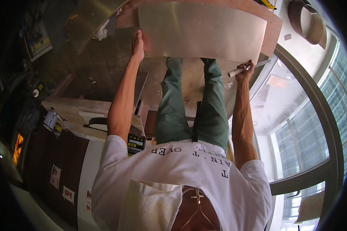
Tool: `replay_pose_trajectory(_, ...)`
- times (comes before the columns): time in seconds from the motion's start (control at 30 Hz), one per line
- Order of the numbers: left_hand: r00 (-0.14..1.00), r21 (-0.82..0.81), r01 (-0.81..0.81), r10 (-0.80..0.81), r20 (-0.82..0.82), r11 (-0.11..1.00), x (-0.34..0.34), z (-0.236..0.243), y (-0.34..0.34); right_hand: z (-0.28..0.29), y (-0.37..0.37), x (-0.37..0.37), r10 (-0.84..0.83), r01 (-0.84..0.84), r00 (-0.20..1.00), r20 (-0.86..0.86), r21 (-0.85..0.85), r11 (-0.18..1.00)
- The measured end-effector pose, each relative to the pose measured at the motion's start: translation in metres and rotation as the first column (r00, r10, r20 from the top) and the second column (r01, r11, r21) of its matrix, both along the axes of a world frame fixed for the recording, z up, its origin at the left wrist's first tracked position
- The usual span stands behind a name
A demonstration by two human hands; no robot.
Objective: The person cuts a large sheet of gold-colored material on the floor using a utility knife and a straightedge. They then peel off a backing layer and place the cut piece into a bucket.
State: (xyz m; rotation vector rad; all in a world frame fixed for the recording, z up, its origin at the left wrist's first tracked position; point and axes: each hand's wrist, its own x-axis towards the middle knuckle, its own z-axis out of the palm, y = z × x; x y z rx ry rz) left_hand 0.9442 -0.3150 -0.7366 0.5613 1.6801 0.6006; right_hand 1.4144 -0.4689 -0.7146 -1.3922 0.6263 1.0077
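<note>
Nearby: board (pixel 272 35) under sheet (pixel 202 30), can (pixel 50 119), window (right) (pixel 297 144); left fingers (pixel 138 35) outstretched, right fingers (pixel 251 66) gripping tool (pixel 235 72).

The sheet (pixel 202 29) looks like smooth, softly glossy metal. The trousers (pixel 175 107) are matt cloth; the floor (pixel 192 79) looks wooden.

The left hand (pixel 138 47) is touching a metallic sheet (pixel 204 30); the right hand (pixel 246 73) (by the bench's (pixel 273 37) right corner) is gripping a tool (pixel 234 72).

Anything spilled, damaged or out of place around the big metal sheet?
No clear spill or damage. A crumpled white wad shows left of the big metal sheet, beside another sheet; its shape looks untidy.
</note>
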Motion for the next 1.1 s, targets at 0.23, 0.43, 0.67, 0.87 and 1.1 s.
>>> replay_pose_trajectory(0.23, 0.947, -0.172, -0.322, 0.316, -0.059, 0.931, 0.0, -0.034, 0.02, -0.003, 0.003, 0.005, -0.033, 0.034, 0.998, -0.045, 0.01, 0.999)
replay_pose_trajectory(0.43, 0.785, -0.173, -0.584, 0.606, 0.129, 0.793, -0.033, -0.073, 0.046, -0.01, -0.003, 0.001, -0.036, 0.037, 0.996, -0.082, 0.017, 0.999)
replay_pose_trajectory(0.67, 0.858, -0.191, -0.453, 0.484, 0.172, 0.871, -0.057, -0.092, 0.045, -0.012, 0.001, 0.002, -0.062, 0.06, 0.996, -0.059, -0.032, 0.998)
replay_pose_trajectory(0.87, 0.867, -0.196, -0.435, 0.468, 0.174, 0.879, -0.068, -0.092, 0.042, -0.009, 0.0, 0.002, -0.066, 0.067, 0.993, -0.103, 0.011, 0.998)
replay_pose_trajectory(1.1, 0.857, -0.131, -0.45, 0.468, 0.215, 0.884, -0.062, -0.092, 0.039, -0.005, 0.004, -0.001, -0.099, 0.101, 0.991, -0.094, 0.009, 0.995)
